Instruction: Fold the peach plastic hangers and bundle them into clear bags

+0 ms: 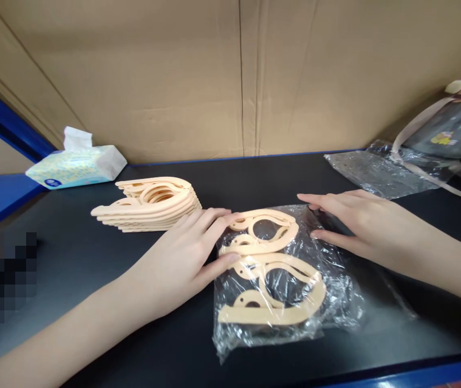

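Note:
A clear plastic bag (271,335) lies flat on the black tabletop, with two cream plastic folding hangers, the far one (273,249) and the near one (281,317), side by side inside. My left hand (192,253) rests at the bag's left edge. Its thumb and index finger are apart, their tips on the hangers' left ends. My right hand (355,218) is stretched out at the bag's upper right side, its fingers apart and holding nothing; whether the fingertips touch the film I cannot tell. Beyond my left hand stands a neat stack of matching folding hangers (153,207).
A tissue pack (79,166) sits at the back left. Another clear plastic bag (376,172) lies at the back right, beside a transparent bag with a strap (448,129). Cardboard (174,81) walls off the rear of the table (133,345).

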A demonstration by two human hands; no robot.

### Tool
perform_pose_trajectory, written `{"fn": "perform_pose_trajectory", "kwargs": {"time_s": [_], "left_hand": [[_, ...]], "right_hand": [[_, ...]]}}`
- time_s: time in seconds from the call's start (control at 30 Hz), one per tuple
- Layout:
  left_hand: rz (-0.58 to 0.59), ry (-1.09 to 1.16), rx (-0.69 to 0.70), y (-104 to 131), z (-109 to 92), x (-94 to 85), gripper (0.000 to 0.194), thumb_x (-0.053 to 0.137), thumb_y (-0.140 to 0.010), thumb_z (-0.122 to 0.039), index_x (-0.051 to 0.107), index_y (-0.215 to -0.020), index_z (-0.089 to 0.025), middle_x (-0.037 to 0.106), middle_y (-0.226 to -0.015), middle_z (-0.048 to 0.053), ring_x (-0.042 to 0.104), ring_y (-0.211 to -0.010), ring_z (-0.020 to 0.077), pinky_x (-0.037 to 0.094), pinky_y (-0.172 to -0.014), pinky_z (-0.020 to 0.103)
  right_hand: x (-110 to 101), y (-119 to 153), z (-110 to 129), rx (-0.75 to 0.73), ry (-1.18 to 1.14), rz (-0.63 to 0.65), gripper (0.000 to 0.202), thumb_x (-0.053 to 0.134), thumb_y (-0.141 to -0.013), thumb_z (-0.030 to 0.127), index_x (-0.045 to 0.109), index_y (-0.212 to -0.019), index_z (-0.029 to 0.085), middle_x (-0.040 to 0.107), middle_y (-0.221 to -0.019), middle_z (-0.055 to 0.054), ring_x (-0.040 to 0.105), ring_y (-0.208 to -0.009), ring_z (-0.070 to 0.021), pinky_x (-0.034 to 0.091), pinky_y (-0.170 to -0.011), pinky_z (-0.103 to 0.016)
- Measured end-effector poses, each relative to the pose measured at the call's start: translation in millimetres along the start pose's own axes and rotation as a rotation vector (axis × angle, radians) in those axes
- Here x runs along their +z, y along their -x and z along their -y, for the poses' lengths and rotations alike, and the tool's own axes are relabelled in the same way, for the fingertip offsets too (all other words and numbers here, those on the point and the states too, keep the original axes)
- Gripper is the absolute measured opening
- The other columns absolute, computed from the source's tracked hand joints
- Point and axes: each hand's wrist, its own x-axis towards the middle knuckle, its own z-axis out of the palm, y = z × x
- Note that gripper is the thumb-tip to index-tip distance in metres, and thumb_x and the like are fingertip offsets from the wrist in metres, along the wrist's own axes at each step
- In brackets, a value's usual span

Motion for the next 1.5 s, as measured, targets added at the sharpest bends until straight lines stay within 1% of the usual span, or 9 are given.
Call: {"fn": "perform_pose_trajectory", "kwargs": {"time_s": [0.13,0.27,0.5,0.73,1.0,1.13,1.27,1.4,1.5], "left_hand": [[-0.027,-0.085,0.154,-3,1,1.9,0.038,0.039,-0.107,-0.019,0.053,-0.142,-0.014,0.055,-0.147,0.014,0.051,-0.136,0.0278,0.045,-0.112,0.044],[-0.015,-0.046,0.285,-3,5,5.0,0.051,0.042,-0.099,-0.002,0.056,-0.142,-0.027,0.054,-0.150,0.007,0.048,-0.140,0.0254,0.045,-0.113,0.043],[-0.041,-0.095,0.287,-1,3,0.9,0.040,0.041,-0.106,-0.016,0.060,-0.140,-0.027,0.055,-0.148,0.010,0.047,-0.141,0.0273,0.042,-0.115,0.047],[-0.086,-0.080,0.316,-2,-1,1.2,0.034,0.042,-0.108,-0.023,0.061,-0.136,-0.021,0.060,-0.140,0.010,0.051,-0.135,0.0265,0.043,-0.113,0.044],[-0.320,-0.264,0.319,-1,2,-27.9,0.028,0.049,-0.103,-0.016,0.057,-0.130,-0.014,0.059,-0.139,0.015,0.055,-0.131,0.0287,0.043,-0.109,0.044],[-0.293,-0.344,0.235,-3,12,-50.1,0.034,0.049,-0.106,-0.030,0.053,-0.136,-0.014,0.055,-0.143,0.017,0.054,-0.130,0.0301,0.043,-0.107,0.045],[-0.241,-0.262,0.036,-5,33,-64.1,0.063,0.038,-0.105,-0.060,0.049,-0.142,-0.010,0.056,-0.143,0.017,0.041,-0.144,0.0337,0.032,-0.117,0.050],[-0.140,-0.189,-0.179,-3,59,-69.4,0.098,0.032,-0.087,-0.090,0.045,-0.147,-0.013,0.053,-0.147,0.018,0.044,-0.142,0.0375,0.034,-0.115,0.054],[-0.029,-0.100,-0.330,0,78,-69.1,0.118,0.040,-0.073,-0.098,0.028,-0.159,-0.018,0.051,-0.150,0.017,0.053,-0.132,0.0377,0.042,-0.108,0.053]], "right_hand": [[-2,3,0,-0.003,-0.048,0.062,0.065,0.050,-0.099,0.055,0.040,-0.155,0.023,0.068,-0.136,-0.013,0.067,-0.118,-0.0339,0.055,-0.094,-0.050],[-6,7,2,-0.009,-0.109,0.120,0.074,0.051,-0.098,0.059,0.031,-0.160,0.025,0.061,-0.147,-0.011,0.060,-0.130,-0.0326,0.052,-0.104,-0.051],[-2,10,-4,-0.019,-0.174,0.206,0.079,0.054,-0.097,0.059,0.021,-0.163,0.033,0.042,-0.164,-0.004,0.046,-0.145,-0.0308,0.044,-0.115,-0.052],[3,8,-13,-0.024,-0.225,0.251,0.083,0.057,-0.094,0.063,0.018,-0.163,0.039,0.037,-0.166,0.000,0.042,-0.147,-0.0310,0.041,-0.118,-0.054],[0,10,-12,0.002,-0.221,0.269,0.084,0.056,-0.094,0.063,0.015,-0.163,0.039,0.035,-0.167,-0.001,0.041,-0.148,-0.0335,0.041,-0.118,-0.056],[-1,7,-11,-0.009,-0.231,0.261,0.081,0.056,-0.094,0.063,0.017,-0.162,0.043,0.038,-0.166,0.002,0.043,-0.146,-0.0308,0.043,-0.116,-0.055],[-2,5,-9,-0.030,-0.247,0.240,0.079,0.057,-0.095,0.061,0.019,-0.161,0.042,0.041,-0.164,0.001,0.045,-0.145,-0.0293,0.045,-0.116,-0.052],[-4,4,-7,-0.043,-0.255,0.223,0.077,0.056,-0.095,0.060,0.022,-0.161,0.039,0.043,-0.163,-0.001,0.047,-0.144,-0.0295,0.046,-0.114,-0.051],[-7,3,-5,-0.053,-0.257,0.204,0.073,0.056,-0.096,0.058,0.026,-0.160,0.040,0.048,-0.160,0.000,0.051,-0.140,-0.0290,0.047,-0.112,-0.050]]}}
